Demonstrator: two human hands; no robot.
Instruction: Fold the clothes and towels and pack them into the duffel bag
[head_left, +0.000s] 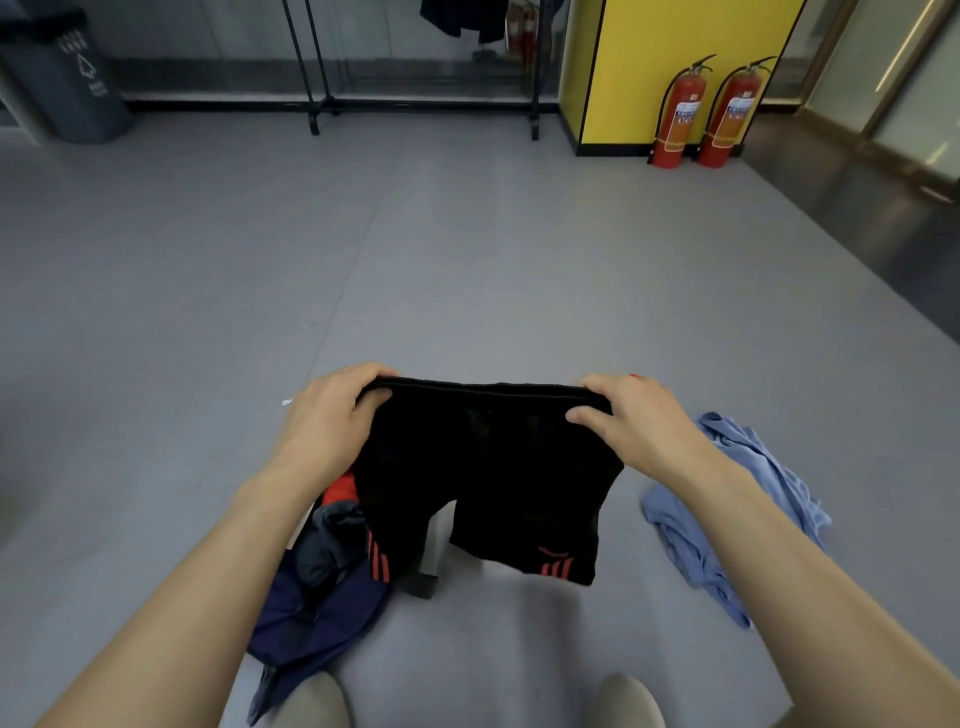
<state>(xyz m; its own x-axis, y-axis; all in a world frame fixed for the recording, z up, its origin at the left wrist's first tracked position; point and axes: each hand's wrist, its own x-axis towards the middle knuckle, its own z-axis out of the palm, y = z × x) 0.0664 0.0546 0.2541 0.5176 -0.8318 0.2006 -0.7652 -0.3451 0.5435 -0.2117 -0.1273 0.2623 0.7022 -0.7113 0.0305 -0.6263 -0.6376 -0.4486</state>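
Black shorts (488, 467) with red stripes at the leg hems hang in the air in front of me, spread out by the waistband. My left hand (332, 410) pinches the waistband's left end. My right hand (623, 415) pinches its right end. Below the shorts on the left lies a heap of dark blue, grey and red clothes (322, 587) on the grey floor. A crumpled light blue garment (727, 499) lies on the floor to the right. No duffel bag is in view.
A small dark block (423, 584) sits on the floor under the shorts. Two red fire extinguishers (701, 114) stand by a yellow wall at the back right. A black clothes rack (426, 98) and a grey bin (67, 78) stand at the back.
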